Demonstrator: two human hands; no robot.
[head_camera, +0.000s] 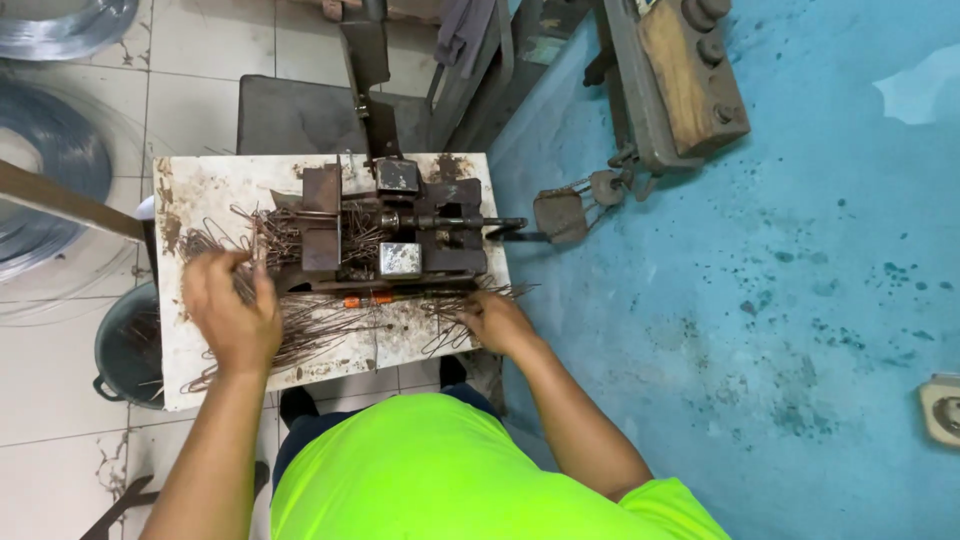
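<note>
A small white worktable (400, 345) carries a dark metal bending machine (400, 235) at its middle. Thin bent wire pieces (320, 325) lie piled across the table's left and front. My left hand (232, 310) rests on the left pile, fingers closed around a bundle of wires held upright by the machine's left block. My right hand (495, 320) lies on the table's right front corner, fingers curled into a smaller heap of wires (450, 310). An orange-marked rod (370, 298) lies along the machine's front.
A dark bucket (125, 350) holding wires stands under the table's left edge. Coils of wire (50, 150) lie on the tiled floor at left. A pedal and linkage (565, 212) stick out right of the machine. A grey machine base (680, 70) stands on the blue floor.
</note>
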